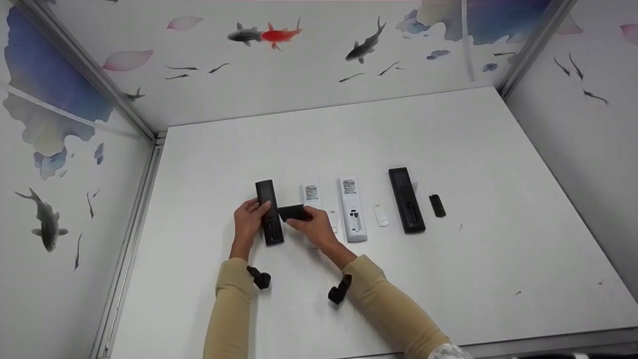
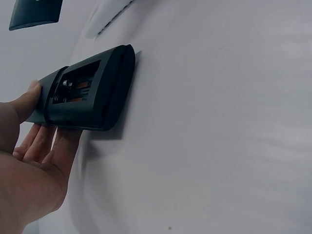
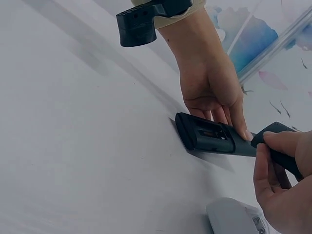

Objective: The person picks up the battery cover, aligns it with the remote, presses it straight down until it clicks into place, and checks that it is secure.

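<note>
My left hand (image 1: 245, 223) grips a black remote control (image 1: 266, 194), thumb on its back and fingers beneath. The remote's back faces up, and its battery compartment (image 2: 78, 85) lies uncovered, showing metal springs and copper-coloured strips. Just right of it, my right hand (image 1: 319, 228) pinches a black battery cover (image 1: 291, 213) between thumb and fingers. In the right wrist view the cover (image 3: 279, 127) overlaps the remote's far end, near the left thumb. At the top left of the left wrist view, part of the cover (image 2: 35, 14) shows too.
Right of my hands lie a partly hidden white remote (image 1: 311, 192), another white remote (image 1: 353, 209) with its compartment uncovered, and a black remote (image 1: 404, 194) likewise uncovered. White covers (image 1: 381, 216) and a black cover (image 1: 437, 205) lie beside them. Patterned walls (image 1: 319, 60) enclose the white table (image 1: 448, 279).
</note>
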Demonstrator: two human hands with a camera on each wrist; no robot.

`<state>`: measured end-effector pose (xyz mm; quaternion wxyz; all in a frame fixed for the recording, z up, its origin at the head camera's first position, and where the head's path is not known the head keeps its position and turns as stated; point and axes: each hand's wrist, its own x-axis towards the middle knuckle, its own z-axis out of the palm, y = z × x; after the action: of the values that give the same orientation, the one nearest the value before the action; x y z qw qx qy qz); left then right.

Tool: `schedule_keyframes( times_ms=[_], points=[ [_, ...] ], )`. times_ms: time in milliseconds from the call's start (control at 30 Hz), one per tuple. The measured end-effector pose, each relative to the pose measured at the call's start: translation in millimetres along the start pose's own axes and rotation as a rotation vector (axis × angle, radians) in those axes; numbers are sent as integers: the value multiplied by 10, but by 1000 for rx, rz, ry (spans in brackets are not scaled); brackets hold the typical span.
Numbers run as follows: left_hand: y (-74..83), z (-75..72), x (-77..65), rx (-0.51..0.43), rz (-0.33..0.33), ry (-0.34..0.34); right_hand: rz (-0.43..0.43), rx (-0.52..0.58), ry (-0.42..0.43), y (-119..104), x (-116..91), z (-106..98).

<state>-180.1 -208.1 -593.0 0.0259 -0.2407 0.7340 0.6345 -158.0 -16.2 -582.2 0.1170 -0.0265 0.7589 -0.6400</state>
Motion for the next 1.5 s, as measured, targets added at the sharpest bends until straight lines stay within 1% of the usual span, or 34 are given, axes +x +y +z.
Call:
schedule_keyframes(
  times_ms=[100,200,367,433,467,700,867,967,1067,1167,1267,1400,1500],
  points=[
    [4,3,1,-4,6,1,-18,13,-3,17,1,6],
    [4,8,-1,-4,3,0,-14,43,-15,34,-4,18],
    [2,31,12,-7,-6,-10,-3,195,-84,44,-9,21],
    [1,36,18,-9,-6,-12,1,241,-111,45,-9,19],
    [0,37,21,-3,-4,-10,-2,245,-118,42,-10,19],
    [-7,34,29,31,18,-8,-2,214,-145,72,-13,17],
    [-5,21,17,42,8,-14,36,210,-192,42,-26,17],
    [3,21,14,34,16,-19,53,208,-190,22,-28,26],
    [9,23,18,20,22,-22,42,203,-186,21,-36,36],
    [4,26,23,20,12,-24,21,181,-187,29,-50,43],
    [-5,24,22,16,6,-24,-13,143,-205,36,-62,54],
    [-18,16,15,17,14,-19,-66,76,-235,36,-80,88],
    [-23,14,11,15,18,-15,-82,33,-242,32,-102,119]
  ],
)
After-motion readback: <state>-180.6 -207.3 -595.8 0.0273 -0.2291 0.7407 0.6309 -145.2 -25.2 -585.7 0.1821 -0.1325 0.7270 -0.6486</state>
